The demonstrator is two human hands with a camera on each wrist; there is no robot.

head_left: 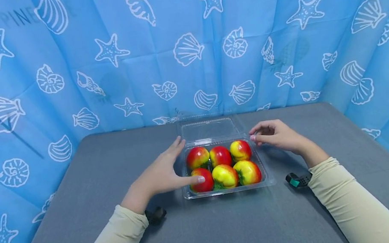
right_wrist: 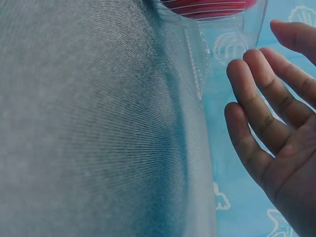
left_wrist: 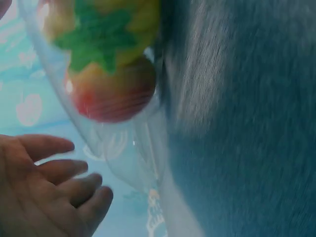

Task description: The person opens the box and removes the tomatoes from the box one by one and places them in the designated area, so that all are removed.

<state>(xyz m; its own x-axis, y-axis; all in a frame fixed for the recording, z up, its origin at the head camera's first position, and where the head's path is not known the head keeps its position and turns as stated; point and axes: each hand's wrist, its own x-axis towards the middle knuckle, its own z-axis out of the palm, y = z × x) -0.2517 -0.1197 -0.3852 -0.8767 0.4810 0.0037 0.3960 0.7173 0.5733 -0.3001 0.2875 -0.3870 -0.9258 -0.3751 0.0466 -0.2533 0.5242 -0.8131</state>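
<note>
Sleeves [head_left: 348,198]: beige.
Left hand [head_left: 162,172]: fingers spread, released, beside clear box [head_left: 230,190].
Right hand [head_left: 279,135]: fingers loosely curved, released, near box.
Red-yellow fruits [head_left: 225,176]: six, inside box on desk [head_left: 222,234].

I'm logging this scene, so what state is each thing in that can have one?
Clear container, open, on the table.
Lid, folded back behind the container.
Six red-and-yellow fruits, inside the container, two rows of three.
Left hand, fingers relaxed, thumb over the front-left fruit; contact unclear.
Right hand, fingers loosely bent, beside the container's far right corner; contact unclear.
Curtain, hanging, creased.
Sleeves, reaching about to the wrists.
</note>
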